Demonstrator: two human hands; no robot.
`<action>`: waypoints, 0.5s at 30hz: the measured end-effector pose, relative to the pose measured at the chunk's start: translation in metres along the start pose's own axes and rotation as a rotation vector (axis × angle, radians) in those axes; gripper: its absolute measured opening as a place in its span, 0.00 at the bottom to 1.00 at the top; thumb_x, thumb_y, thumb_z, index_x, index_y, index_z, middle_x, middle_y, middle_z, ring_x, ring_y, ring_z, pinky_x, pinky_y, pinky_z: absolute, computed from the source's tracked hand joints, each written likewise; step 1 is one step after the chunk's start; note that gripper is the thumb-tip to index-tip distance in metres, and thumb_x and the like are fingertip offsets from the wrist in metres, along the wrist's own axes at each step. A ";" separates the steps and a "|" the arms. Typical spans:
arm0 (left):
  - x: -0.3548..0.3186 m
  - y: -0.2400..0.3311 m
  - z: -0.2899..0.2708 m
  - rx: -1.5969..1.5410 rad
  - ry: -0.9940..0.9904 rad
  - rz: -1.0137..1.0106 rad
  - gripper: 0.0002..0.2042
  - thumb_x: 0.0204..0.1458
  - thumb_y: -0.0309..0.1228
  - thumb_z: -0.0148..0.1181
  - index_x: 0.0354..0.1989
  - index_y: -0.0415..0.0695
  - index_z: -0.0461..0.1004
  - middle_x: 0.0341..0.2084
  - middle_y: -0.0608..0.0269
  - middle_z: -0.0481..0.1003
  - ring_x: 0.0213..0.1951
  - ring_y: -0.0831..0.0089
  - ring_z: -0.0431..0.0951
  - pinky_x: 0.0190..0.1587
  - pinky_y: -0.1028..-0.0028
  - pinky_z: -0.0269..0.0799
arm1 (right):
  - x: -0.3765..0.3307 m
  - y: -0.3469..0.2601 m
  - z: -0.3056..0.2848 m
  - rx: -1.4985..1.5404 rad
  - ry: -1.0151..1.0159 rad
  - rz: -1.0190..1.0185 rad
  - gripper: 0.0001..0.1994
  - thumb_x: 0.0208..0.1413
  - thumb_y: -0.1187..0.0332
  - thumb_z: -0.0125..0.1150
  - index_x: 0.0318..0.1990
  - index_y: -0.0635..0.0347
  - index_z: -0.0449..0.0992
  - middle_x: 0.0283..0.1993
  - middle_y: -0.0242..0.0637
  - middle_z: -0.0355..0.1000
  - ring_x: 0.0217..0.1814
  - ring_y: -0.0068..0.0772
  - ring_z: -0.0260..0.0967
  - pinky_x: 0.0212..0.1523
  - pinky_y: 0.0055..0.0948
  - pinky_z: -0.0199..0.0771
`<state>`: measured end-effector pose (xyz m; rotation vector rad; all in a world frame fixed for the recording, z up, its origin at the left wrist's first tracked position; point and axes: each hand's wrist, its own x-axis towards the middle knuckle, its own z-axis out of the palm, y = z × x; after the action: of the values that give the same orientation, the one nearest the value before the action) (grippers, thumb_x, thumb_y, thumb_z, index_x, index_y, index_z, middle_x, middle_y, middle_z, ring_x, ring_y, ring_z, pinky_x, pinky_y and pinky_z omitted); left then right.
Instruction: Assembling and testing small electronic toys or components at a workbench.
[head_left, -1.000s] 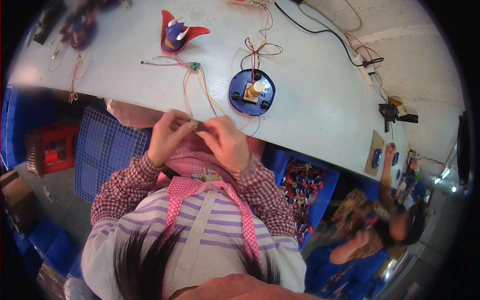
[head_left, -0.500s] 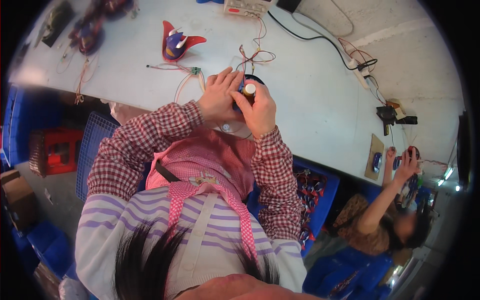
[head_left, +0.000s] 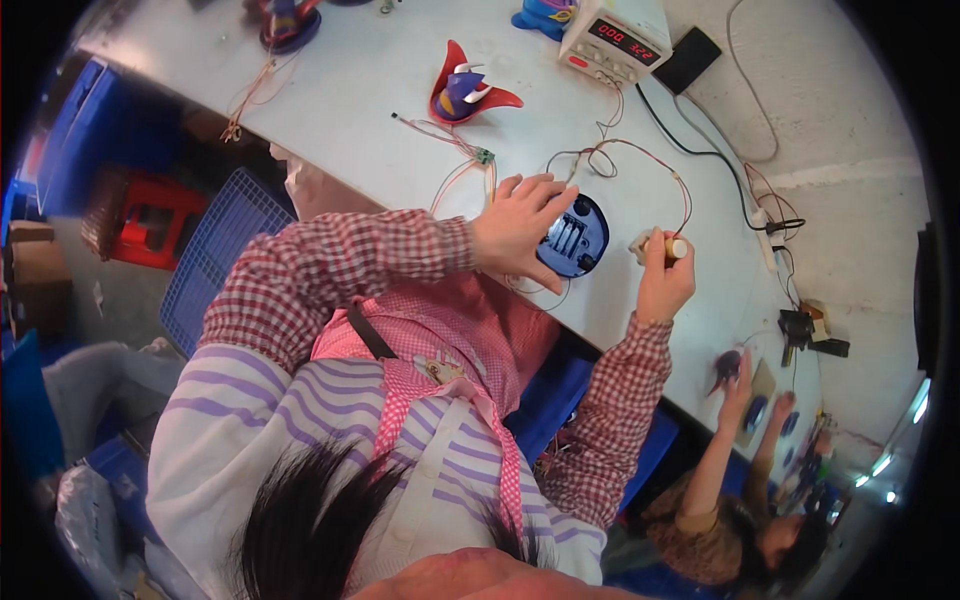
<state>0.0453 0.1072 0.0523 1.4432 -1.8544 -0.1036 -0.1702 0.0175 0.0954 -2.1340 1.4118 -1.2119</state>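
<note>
A round dark-blue plastic base [head_left: 588, 237] lies on the white table, with slots in its middle like a battery compartment. My left hand [head_left: 518, 232] spreads over its left edge, fingers and thumb apart and touching or nearly touching the rim. To the right of the base, my right hand [head_left: 664, 282] pinches a small tan piece with a pale round end [head_left: 677, 248]. Thin red and dark wires [head_left: 684, 195] run up from that piece in a loop. The piece's lower part is hidden by my fingers.
A purple horned figure with red wings [head_left: 462, 92] stands farther back beside a small wired green circuit board [head_left: 484, 156]. A power supply [head_left: 617, 45] sits at the back, near a power strip [head_left: 768, 238]. At right, a co-worker's hands [head_left: 737, 388] are over the table.
My right hand has moved right, off the base, carrying the wired tan piece. My left hand has spread its fingers, and the base's slots now show. The whole view has shifted.
</note>
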 end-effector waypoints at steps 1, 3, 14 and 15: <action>0.000 0.000 -0.005 -0.050 0.021 0.040 0.45 0.29 0.53 0.69 0.57 0.40 0.59 0.48 0.53 0.64 0.50 0.57 0.64 0.56 0.56 0.55 | 0.002 0.016 -0.001 -0.088 -0.017 -0.021 0.10 0.54 0.67 0.59 0.39 0.64 0.72 0.30 0.36 0.73 0.29 0.25 0.68 0.33 0.22 0.71; -0.009 -0.016 -0.037 -0.120 0.136 -0.014 0.44 0.31 0.46 0.71 0.59 0.43 0.57 0.48 0.53 0.64 0.51 0.58 0.64 0.55 0.61 0.59 | 0.004 0.032 -0.002 -0.087 -0.021 0.009 0.10 0.54 0.67 0.60 0.38 0.64 0.72 0.29 0.35 0.72 0.28 0.25 0.67 0.32 0.22 0.70; 0.004 -0.164 -0.074 0.009 0.191 -0.479 0.51 0.31 0.47 0.72 0.61 0.31 0.50 0.49 0.44 0.66 0.51 0.53 0.67 0.55 0.63 0.63 | -0.015 -0.050 0.041 -0.016 -0.074 -0.194 0.14 0.54 0.70 0.56 0.49 0.60 0.70 0.36 0.36 0.65 0.31 0.26 0.61 0.32 0.24 0.66; 0.001 -0.167 -0.071 -0.063 0.169 -0.534 0.50 0.30 0.48 0.73 0.59 0.31 0.53 0.47 0.43 0.68 0.49 0.52 0.68 0.54 0.63 0.64 | -0.018 -0.063 0.058 -0.017 -0.272 -0.243 0.15 0.54 0.70 0.56 0.49 0.60 0.70 0.37 0.37 0.64 0.32 0.29 0.62 0.33 0.25 0.66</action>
<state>0.2206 0.0734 0.0195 1.8085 -1.2845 -0.2884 -0.0894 0.0522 0.0932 -2.4273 1.0771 -0.9419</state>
